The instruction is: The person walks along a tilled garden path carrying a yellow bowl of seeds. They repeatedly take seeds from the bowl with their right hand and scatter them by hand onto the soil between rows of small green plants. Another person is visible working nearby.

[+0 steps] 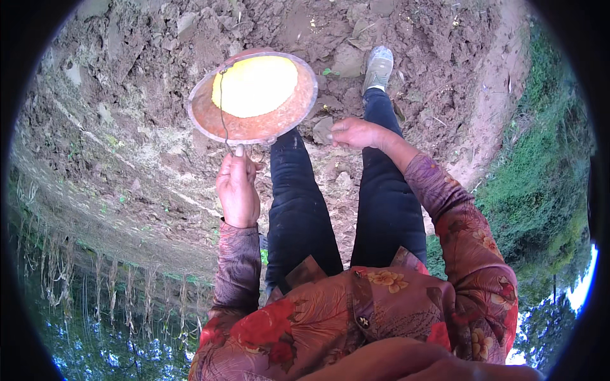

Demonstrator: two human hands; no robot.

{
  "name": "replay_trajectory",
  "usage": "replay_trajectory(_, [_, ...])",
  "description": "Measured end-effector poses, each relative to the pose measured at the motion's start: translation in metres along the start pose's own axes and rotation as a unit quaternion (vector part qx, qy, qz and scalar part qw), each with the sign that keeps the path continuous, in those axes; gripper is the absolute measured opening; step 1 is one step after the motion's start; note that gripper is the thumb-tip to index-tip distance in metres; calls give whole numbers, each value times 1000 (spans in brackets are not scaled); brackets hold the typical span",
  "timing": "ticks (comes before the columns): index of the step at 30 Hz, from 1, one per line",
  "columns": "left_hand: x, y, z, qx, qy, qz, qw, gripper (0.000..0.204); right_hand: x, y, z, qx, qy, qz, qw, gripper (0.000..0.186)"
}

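My left hand (237,187) is closed around the thin wire handle (223,117) of a reddish-brown bucket (254,129) with a pale rim. The bucket hangs in front of my left leg. Bright yellow-white grain-like stuff (264,86) fills much of it, too glaring to make out singly. To the right of the bucket, apart from it, my right hand (356,133) hovers in front of my right leg. Its fingers are curled together, and whatever they may hold is hidden.
Clumpy brown soil (438,89) with stones and small yellow specks lies under me. My right shoe (379,62) is planted ahead; my left foot is behind the bucket. Green plants (540,159) line the right side, and dry stalks (57,267) stand at the lower left.
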State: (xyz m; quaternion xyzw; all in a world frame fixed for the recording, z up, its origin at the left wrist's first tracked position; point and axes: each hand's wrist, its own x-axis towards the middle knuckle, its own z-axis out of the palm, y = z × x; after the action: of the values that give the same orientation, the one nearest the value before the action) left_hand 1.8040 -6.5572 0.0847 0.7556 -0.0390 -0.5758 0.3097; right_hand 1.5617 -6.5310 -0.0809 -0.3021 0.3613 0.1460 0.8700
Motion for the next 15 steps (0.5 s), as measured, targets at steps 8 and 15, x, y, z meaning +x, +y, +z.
replay_trajectory(8, [21,2,-76,-6,88,19,996,34,44,72,-6,-145,131,49,980,24])
replay_trajectory(15, [14,-7,-103,-61,97,-6,993,33,46,-42,-24,137,197,60,969,24])
